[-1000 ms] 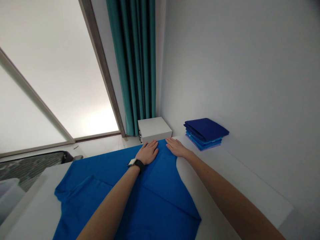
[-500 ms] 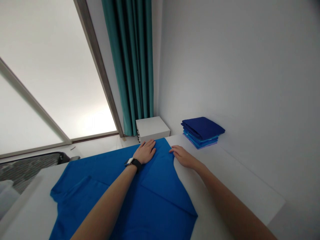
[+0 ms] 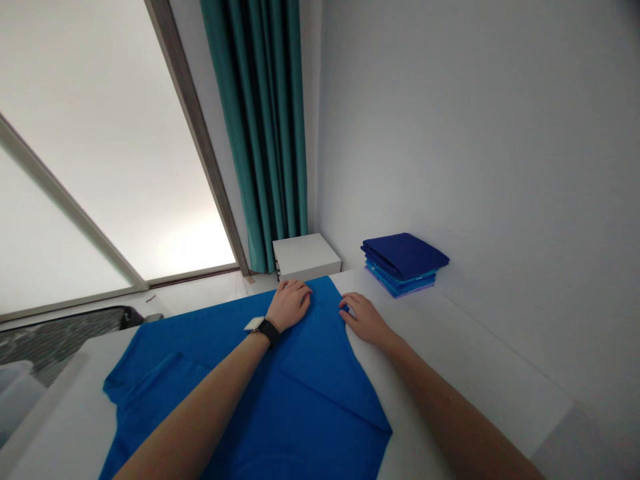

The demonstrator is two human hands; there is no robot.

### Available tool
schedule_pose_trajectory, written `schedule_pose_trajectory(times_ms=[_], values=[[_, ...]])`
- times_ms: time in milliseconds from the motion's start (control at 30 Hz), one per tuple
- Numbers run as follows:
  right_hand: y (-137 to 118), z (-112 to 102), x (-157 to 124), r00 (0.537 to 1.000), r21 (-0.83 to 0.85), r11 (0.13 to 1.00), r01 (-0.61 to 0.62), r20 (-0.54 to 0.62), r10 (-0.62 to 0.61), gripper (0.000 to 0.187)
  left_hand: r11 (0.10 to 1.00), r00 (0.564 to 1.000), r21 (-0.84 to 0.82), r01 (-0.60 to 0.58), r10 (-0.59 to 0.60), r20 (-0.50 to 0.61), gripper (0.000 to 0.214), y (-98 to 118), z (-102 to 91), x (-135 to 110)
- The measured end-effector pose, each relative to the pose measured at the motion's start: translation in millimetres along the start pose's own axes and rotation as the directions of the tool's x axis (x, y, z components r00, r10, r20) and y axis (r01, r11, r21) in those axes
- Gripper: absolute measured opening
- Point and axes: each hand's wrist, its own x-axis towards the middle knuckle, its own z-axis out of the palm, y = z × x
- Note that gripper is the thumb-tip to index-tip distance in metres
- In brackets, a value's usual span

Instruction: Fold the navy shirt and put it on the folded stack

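Observation:
A blue T-shirt [image 3: 320, 387] lies spread over the white table, with a folded layer on its right part and a sleeve at the left. My left hand [image 3: 290, 303], with a watch [image 3: 263, 328] on its wrist, is near the shirt's far edge. Its fingers are bent down onto the fabric, their tips hidden. At the shirt's far right edge is my right hand [image 3: 367, 320]. Its thumb and fingers are slightly apart, with blue fabric showing between them.
A stack of folded blue clothes [image 3: 405, 263] sits by the wall on the white table [image 3: 465, 353]. Beyond the far edge stands a white cabinet [image 3: 307, 255] below a green curtain [image 3: 260, 133]. A dark patterned item [image 3: 60, 340] is at left.
My left hand's fingers went from lying flat to bent on the shirt. My right hand's thumb and fingers have parted a little at the shirt's edge.

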Motion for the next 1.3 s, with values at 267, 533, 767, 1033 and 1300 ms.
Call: schedule_pose_trajectory(times_ms=[267,533,767,1033,1300], values=[[2.5,2.2,1.8,1.0,-0.026,1.0,0.004,0.014,-0.003,0.013,0.987,0.975,-0.041,-0.155,0.16,0.152,0.022,22.9,-1.2,4.2],[-0.3,1.4,1.3,1.0,-0.031,0.999,-0.016,0.011,0.016,0.005,0.984,0.972,-0.078,-0.16,0.171,0.163,0.01,31.0,-4.6,8.0],[-2.8,-0.3,0.9,1.0,-0.043,0.999,-0.017,0.006,0.017,0.005,0.981,0.967,-0.13,-0.143,0.167,0.192,0.019,28.4,-1.2,9.3],[-2.1,0.8,1.2,1.0,-0.055,0.998,-0.014,0.019,0.015,0.005,0.988,0.974,-0.063,-0.143,0.152,0.17,0.019,26.9,0.1,4.6],[2.7,3.6,1.3,1.0,-0.033,0.999,-0.012,0.015,0.012,0.008,0.995,0.991,0.007,-0.096,0.095,0.099,0.04,69.6,-14.9,-28.7]])
